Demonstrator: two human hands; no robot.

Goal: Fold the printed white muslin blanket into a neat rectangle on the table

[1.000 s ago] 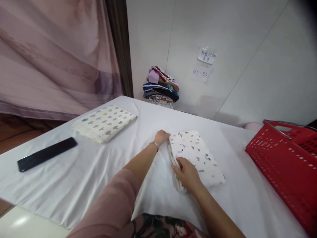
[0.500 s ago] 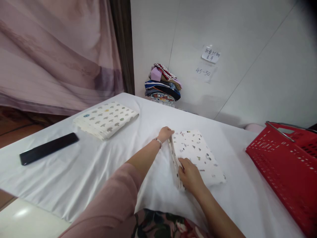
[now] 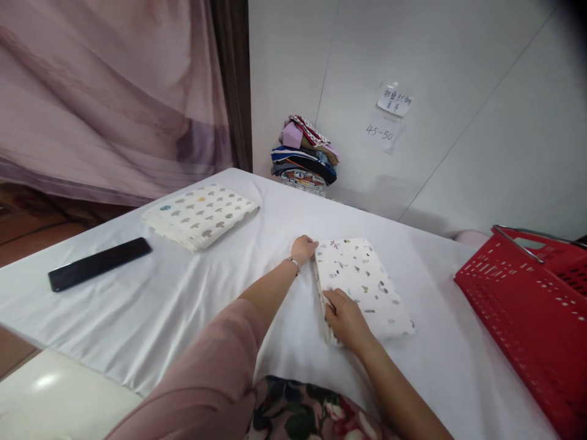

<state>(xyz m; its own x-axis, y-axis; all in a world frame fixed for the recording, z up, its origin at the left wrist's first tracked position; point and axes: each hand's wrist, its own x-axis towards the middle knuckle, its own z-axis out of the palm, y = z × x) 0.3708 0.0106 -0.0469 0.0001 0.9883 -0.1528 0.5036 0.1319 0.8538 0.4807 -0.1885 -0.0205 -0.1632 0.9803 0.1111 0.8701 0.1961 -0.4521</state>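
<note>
A folded white cloth [image 3: 362, 275] with small grey, red and dark prints lies flat on the white-covered table [image 3: 220, 324]. My left hand [image 3: 304, 249] pinches its far left corner, fingers closed on the fabric. Along the near part of the same left edge, my right hand [image 3: 346, 318] grips the cloth, with the thumb and fingers drawn together at the fold. To the left rests another folded cloth [image 3: 206, 214], cream with grey mushroom-like prints; neither hand touches it.
At the left lies a long black flat object [image 3: 99, 263]. A red plastic basket [image 3: 518, 305] with a metal handle stands on the right. Beyond the far edge rises a stack of folded fabrics [image 3: 305, 153] by the wall. A pink curtain [image 3: 114, 91] hangs at the left.
The left edge of the printed cloth now lies flatter and neater, its loose layers drawn together. My right hand has shifted slightly left along it. The camera view has moved a little.
</note>
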